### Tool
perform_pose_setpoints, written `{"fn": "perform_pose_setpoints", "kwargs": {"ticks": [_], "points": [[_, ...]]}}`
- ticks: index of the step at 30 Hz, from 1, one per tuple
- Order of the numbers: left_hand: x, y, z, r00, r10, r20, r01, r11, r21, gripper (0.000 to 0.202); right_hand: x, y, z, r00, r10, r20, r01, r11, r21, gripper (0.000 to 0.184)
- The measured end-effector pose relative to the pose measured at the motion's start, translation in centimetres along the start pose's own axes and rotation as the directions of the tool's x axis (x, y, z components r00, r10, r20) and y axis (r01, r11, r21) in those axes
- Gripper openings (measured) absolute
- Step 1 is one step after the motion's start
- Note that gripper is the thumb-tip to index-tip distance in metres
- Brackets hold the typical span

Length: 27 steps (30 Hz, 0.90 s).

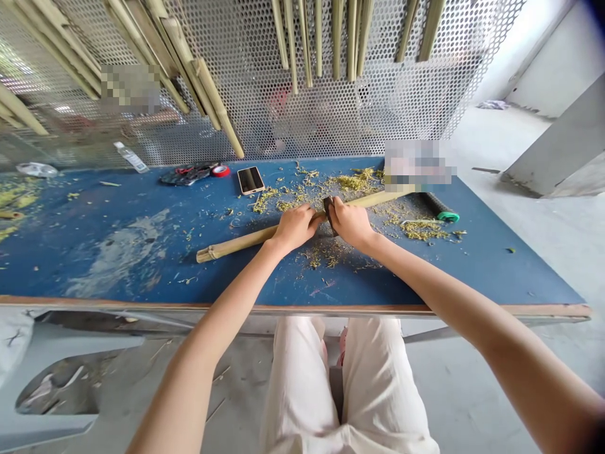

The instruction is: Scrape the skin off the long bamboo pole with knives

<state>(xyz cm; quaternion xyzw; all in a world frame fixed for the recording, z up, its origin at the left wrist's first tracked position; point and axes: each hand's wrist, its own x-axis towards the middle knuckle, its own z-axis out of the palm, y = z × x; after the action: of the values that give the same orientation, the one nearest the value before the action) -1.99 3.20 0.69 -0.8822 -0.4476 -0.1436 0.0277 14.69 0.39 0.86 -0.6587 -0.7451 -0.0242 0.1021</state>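
Observation:
A long pale bamboo stick (pixel 236 244) lies slantwise across the blue table (pixel 118 252), its near end at the left. My left hand (pixel 295 227) is closed around the stick near its middle. My right hand (pixel 350 224) is closed on a small dark tool (pixel 328 208) that rests against the stick just right of the left hand. Yellow-green shavings (pixel 352 181) lie scattered around and behind both hands.
A phone (pixel 250 180) lies face up behind the hands, with red tape (pixel 220 171) and a dark object (pixel 186 174) to its left. A dark roll with a green end (pixel 439 209) lies at the right. Bamboo sticks (pixel 208 94) hang on the perforated panel behind.

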Motion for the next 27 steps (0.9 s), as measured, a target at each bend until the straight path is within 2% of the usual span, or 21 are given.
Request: {"fn": "perform_pose_setpoints", "kwargs": {"ticks": [14,19,27], "points": [[-0.11,0.11,-0.06,0.986,0.134,-0.102,-0.132,0.991,0.025,0.019,-0.32,-0.02,-0.73,1.0,0.006,0.012,-0.006,1.0,0.018,0.033],[-0.28,0.21,-0.07,0.968,0.188,-0.165,-0.186,0.982,0.027,0.027,-0.27,0.01,-0.58,1.0,0.006,0.012,-0.006,1.0,0.022,0.033],[-0.49,0.44,0.2,0.941,0.244,-0.234,-0.256,0.967,-0.021,0.029,-0.32,0.01,-0.93,1.0,0.015,0.004,-0.015,0.999,0.044,0.033]]}}
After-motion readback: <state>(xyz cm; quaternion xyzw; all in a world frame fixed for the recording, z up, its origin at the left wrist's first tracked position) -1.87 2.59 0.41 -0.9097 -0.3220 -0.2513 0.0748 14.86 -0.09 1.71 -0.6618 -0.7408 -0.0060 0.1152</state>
